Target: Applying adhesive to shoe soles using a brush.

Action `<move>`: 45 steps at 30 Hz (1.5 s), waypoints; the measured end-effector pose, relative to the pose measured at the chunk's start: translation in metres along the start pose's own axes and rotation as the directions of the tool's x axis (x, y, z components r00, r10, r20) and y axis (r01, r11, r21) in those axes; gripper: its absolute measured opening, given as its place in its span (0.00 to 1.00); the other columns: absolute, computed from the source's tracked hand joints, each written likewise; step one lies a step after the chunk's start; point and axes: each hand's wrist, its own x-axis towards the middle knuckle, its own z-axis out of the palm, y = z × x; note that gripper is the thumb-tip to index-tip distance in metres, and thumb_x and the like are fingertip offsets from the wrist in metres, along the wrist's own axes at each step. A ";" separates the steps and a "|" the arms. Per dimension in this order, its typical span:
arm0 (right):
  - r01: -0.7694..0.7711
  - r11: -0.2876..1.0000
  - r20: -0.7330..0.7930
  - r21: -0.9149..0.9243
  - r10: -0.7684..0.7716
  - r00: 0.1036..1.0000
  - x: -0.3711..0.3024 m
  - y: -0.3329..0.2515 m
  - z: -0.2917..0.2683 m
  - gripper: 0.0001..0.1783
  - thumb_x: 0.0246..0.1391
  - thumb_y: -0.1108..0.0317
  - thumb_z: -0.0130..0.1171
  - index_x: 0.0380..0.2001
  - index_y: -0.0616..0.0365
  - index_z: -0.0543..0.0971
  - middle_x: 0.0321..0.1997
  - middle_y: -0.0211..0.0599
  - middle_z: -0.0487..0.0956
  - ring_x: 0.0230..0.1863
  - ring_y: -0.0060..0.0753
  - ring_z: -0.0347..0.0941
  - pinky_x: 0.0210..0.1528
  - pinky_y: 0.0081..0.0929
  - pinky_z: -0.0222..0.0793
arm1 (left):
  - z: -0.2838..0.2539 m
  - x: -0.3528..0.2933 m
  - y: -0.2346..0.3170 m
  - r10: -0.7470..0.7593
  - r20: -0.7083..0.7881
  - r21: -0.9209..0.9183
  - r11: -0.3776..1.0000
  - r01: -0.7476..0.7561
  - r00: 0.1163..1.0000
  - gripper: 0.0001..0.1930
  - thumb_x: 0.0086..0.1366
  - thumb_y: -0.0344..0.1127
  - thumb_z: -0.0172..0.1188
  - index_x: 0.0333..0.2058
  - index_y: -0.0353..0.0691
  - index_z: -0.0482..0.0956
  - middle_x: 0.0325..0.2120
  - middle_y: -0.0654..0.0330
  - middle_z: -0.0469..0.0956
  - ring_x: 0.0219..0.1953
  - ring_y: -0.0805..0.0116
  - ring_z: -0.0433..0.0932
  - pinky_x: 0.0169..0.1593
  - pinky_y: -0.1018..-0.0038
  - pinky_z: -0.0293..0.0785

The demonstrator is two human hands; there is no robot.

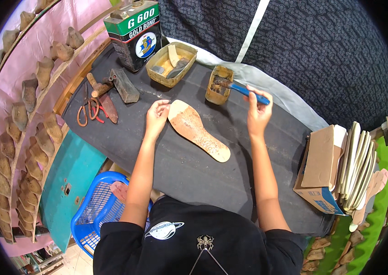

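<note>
A tan insole (194, 130) lies flat and slanted on the dark table, its surface patchy with reddish-brown smears. My left hand (156, 123) closes its fingers on the insole's upper left edge. In my right hand (260, 114) is a brush (246, 91) with a blue handle, gripped between thumb and fingers. The brush's dark bristle end rests inside a small, stained rectangular container (218, 95) behind the insole. What the container holds is hard to make out.
Behind stand a green-and-black metal can (134, 39) and a tan tub (168, 80) with scraps. Left lie a hammer (97, 86), orange-handled scissors (83, 112) and a dark block (124, 85). A cardboard box (320, 158) with stacked soles stands right; shoe lasts (30, 94) line the left racks.
</note>
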 end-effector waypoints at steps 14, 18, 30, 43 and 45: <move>-0.020 0.933 0.083 -0.358 0.053 0.995 0.014 0.028 0.013 0.11 0.47 0.70 0.54 0.32 0.62 0.66 0.32 0.39 0.75 0.33 0.22 0.71 0.34 0.18 0.67 | -0.001 0.001 -0.002 -0.016 -0.002 -0.013 1.000 0.015 1.000 0.10 0.55 0.24 0.48 0.38 0.32 0.67 0.29 0.61 0.72 0.31 0.79 0.70 0.36 0.85 0.66; 0.032 0.938 0.124 -0.345 0.012 0.992 0.014 0.023 0.008 0.10 0.49 0.73 0.51 0.34 0.62 0.65 0.36 0.39 0.73 0.35 0.20 0.69 0.36 0.16 0.66 | 0.000 0.001 -0.001 -0.010 -0.005 -0.016 1.000 0.009 1.000 0.10 0.56 0.24 0.48 0.38 0.32 0.67 0.29 0.61 0.72 0.31 0.79 0.70 0.36 0.85 0.66; -0.024 0.893 0.164 -0.449 0.108 0.981 0.013 0.018 0.006 0.10 0.49 0.72 0.51 0.34 0.62 0.64 0.36 0.39 0.73 0.35 0.21 0.69 0.37 0.17 0.66 | -0.001 0.003 -0.002 -0.001 -0.007 0.017 1.000 0.001 1.000 0.10 0.55 0.24 0.49 0.38 0.32 0.67 0.30 0.60 0.72 0.32 0.79 0.70 0.36 0.85 0.65; 0.123 0.992 -0.050 0.009 -0.123 0.991 -0.016 -0.008 -0.010 0.06 0.51 0.73 0.47 0.31 0.59 0.61 0.33 0.43 0.72 0.35 0.29 0.69 0.33 0.20 0.68 | 0.001 -0.001 -0.002 0.005 -0.008 0.017 1.000 -0.005 1.000 0.09 0.55 0.24 0.49 0.36 0.32 0.68 0.29 0.61 0.72 0.32 0.80 0.69 0.37 0.85 0.65; 0.106 0.993 -0.030 0.049 -0.104 0.994 -0.031 -0.019 -0.018 0.06 0.50 0.73 0.47 0.29 0.59 0.61 0.28 0.44 0.72 0.31 0.31 0.70 0.33 0.25 0.69 | 0.002 -0.001 0.000 0.022 0.008 -0.002 1.000 -0.022 1.000 0.08 0.56 0.24 0.48 0.36 0.32 0.69 0.29 0.62 0.72 0.32 0.80 0.69 0.37 0.85 0.65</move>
